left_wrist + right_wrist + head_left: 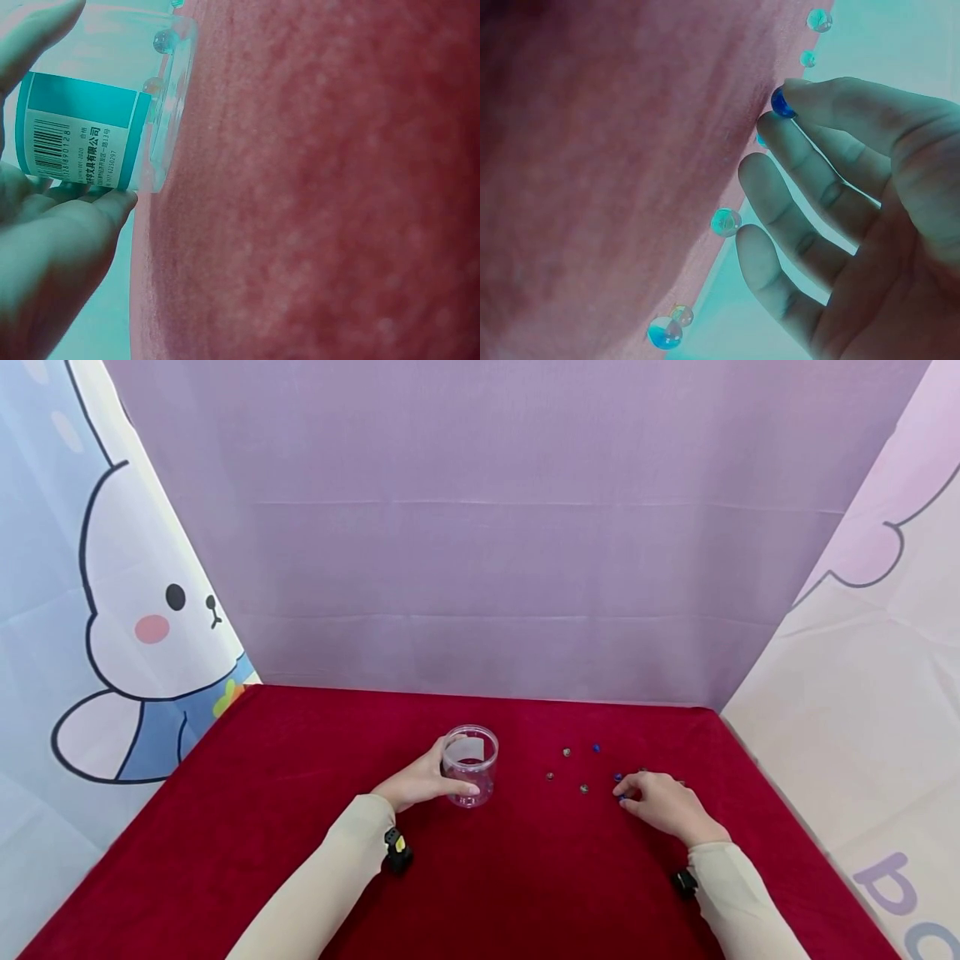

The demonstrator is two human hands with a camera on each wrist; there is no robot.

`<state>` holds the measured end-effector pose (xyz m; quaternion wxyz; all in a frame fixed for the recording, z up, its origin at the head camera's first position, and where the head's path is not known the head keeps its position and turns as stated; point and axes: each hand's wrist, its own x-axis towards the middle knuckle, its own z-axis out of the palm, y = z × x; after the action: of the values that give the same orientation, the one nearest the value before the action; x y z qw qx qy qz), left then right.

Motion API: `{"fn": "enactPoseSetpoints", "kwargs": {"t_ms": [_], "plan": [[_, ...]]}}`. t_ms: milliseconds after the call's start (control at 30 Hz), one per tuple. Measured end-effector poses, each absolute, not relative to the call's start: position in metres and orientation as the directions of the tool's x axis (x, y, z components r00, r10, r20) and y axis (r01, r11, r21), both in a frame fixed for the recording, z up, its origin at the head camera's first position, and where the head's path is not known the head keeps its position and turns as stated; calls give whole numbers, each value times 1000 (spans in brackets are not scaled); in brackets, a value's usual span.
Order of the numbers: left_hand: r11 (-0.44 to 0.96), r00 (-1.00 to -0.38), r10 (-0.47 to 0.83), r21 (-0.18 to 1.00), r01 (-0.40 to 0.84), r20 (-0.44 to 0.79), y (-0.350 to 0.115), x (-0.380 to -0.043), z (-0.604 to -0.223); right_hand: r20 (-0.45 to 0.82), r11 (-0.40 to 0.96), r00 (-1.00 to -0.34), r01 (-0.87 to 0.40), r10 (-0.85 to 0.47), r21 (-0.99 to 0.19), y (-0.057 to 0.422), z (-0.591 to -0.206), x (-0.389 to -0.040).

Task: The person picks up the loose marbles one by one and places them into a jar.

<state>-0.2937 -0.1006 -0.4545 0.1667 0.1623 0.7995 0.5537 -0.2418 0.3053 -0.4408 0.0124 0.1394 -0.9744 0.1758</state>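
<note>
My left hand (432, 779) grips an upright clear plastic jar (480, 783) from its left side, thumb across the front. The jar's open mouth faces up. In the left wrist view a teal-and-white barcode label (79, 135) is on it, and marbles (165, 41) show through the clear wall near its base. On the right, my right hand (663, 806) is low at the red cloth, pinching a blue marble (781, 103) between thumb and index fingertip. The other fingers spread beside it. Another blue marble (618, 777) lies just beyond those fingertips.
Several patterned glass marbles, such as one near the middle (584, 789) and one farther back (566, 752), lie between the jar and right hand. A blue marble (596, 747) sits behind. Red cloth (480, 893) covers the table; a purple curtain (480, 543) hangs at its back.
</note>
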Motion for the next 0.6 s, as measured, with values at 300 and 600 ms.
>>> {"fn": "enactPoseSetpoints", "kwargs": {"t_ms": [300, 600], "plan": [[327, -893, 441, 942, 74, -83, -101, -295, -456, 111, 893, -958, -286, -264, -346, 305, -441, -243], [340, -892, 442, 937, 75, -89, -101, -294, -454, 151, 888, -954, -297, -259, -352, 303, -439, -245]]}}
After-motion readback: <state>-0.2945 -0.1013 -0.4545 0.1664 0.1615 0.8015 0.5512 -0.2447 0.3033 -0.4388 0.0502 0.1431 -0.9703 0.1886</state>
